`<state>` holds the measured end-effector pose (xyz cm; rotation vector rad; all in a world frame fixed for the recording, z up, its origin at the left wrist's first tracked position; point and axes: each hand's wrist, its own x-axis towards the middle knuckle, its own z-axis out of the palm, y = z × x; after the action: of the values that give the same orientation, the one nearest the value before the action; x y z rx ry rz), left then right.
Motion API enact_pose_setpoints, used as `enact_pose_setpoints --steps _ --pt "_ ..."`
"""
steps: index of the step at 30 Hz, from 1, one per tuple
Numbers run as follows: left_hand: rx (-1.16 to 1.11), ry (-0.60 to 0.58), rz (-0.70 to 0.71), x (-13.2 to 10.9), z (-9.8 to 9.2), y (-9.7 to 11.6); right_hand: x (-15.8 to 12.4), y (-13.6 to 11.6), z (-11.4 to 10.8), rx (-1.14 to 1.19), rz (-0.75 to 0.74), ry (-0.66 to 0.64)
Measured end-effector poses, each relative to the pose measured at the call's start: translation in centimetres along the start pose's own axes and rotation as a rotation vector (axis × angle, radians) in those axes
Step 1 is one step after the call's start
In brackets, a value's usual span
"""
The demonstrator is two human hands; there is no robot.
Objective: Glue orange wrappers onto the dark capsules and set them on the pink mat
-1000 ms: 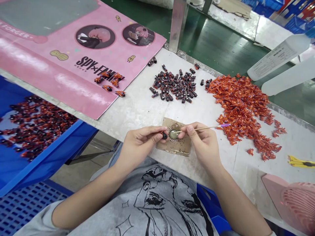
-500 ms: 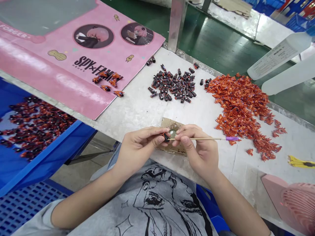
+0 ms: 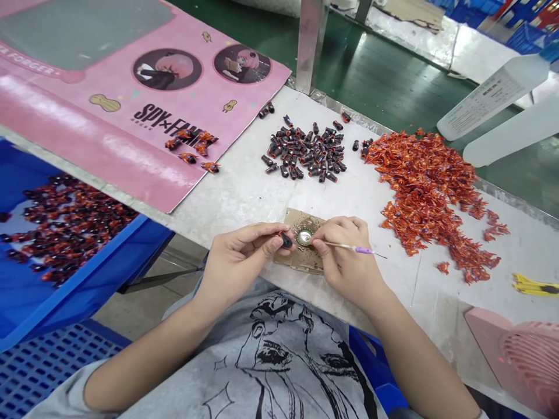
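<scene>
We look at the small round dish [image 3: 304,237] first, since the two hands are placed about it. It sits on a piece of cardboard [image 3: 303,214], itself on the pale tabletop [image 3: 236,195], in the gap between the fingertips. Our left hand [image 3: 242,256] is closed in a pinch on a small dark piece [image 3: 286,240], which lies on the dish's left side and a little nearer our body. The piece's long axis slants, its dark end pointing down and to the right, towards us.

Our right hand [image 3: 348,256] grips a thin stick [image 3: 340,245] between thumb and fingers, the fingertips right at the dish's right edge, so this hand is the nearer one. The stick runs rightward and slightly towards us, its purple band [image 3: 363,250] on the far side from the dish (whether its other end touches the dish, we cannot tell, as the fingers cover it). Beyond the cardboard lie loose dark pieces [image 3: 312,150]; an orange heap [image 3: 425,180] spreads to the right.
</scene>
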<state>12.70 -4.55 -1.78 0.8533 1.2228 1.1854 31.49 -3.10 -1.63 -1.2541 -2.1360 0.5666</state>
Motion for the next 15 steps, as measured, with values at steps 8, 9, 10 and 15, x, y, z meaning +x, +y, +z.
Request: enact_pose_setpoints --steps 8,9,10,15 --pt "0.044 -0.033 -0.010 0.3 -0.1 -0.7 0.1 -1.2 0.0 0.346 0.077 0.133" --pt "0.049 -0.044 -0.016 0.4 -0.1 -0.8 0.2 -1.3 -0.1 0.373 0.057 0.144" --pt "0.049 -0.056 -0.019 0.4 0.0 -0.8 0.2 -1.4 -0.1 0.382 0.030 0.150" --pt "0.059 -0.082 -0.010 0.4 0.1 -0.8 0.1 -1.5 0.1 0.342 -0.035 0.144"
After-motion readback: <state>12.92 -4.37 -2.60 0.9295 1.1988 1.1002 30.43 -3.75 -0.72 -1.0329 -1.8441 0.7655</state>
